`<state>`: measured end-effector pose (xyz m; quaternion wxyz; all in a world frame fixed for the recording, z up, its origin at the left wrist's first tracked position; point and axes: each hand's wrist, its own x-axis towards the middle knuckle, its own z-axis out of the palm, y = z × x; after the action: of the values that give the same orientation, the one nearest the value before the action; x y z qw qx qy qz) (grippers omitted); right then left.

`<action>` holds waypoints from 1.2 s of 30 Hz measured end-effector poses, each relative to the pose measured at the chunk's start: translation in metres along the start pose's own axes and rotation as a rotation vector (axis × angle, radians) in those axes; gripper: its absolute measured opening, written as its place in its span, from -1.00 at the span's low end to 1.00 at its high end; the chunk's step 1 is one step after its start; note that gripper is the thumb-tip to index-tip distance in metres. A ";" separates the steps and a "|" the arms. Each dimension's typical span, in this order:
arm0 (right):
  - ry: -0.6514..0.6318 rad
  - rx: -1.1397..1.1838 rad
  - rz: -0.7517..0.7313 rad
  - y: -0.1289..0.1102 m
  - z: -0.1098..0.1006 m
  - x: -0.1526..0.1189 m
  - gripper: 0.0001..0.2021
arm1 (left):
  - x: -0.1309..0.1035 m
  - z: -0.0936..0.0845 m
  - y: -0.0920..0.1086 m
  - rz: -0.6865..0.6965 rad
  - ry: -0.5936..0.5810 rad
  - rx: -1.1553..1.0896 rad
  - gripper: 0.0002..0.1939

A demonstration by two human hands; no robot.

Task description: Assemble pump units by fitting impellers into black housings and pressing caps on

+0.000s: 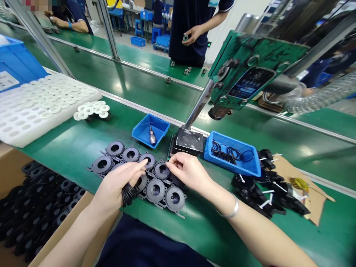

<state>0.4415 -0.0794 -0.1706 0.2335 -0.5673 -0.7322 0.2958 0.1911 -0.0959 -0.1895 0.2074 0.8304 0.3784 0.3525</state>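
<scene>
Several round black parts lie in rows on the green table. My left hand is closed around a bundle of thin black rings, its thumb and forefinger over one part in the back row. My right hand is over the right end of the rows, its fingertips pinched at the edge of another round part; what they hold, if anything, is too small to make out.
A green press stands behind my right hand. Blue bins hold black rings and a pointed tool. White discs, a foam tray and black parts with white pins lie around. Across the table a person's hand holds a small part.
</scene>
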 end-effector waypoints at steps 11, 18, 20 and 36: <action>0.042 -0.322 -0.185 0.014 0.011 0.006 -0.88 | 0.007 0.022 -0.003 0.412 -0.274 0.391 -0.60; -0.064 -0.461 -0.466 0.020 0.001 0.009 -0.75 | 0.008 0.020 -0.001 0.428 -0.322 0.467 -0.60; -0.111 -0.509 -0.522 0.019 -0.006 0.009 -0.74 | 0.009 0.018 0.000 0.442 -0.341 0.472 -0.60; -0.023 -0.289 -0.609 0.025 -0.008 -0.024 -0.79 | -0.003 0.025 0.000 0.398 -0.409 0.490 -0.49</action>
<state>0.4705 -0.0965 -0.1825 0.2201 -0.3463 -0.9050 0.1121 0.2075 -0.1002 -0.2075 0.0009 0.9659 0.2333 0.1118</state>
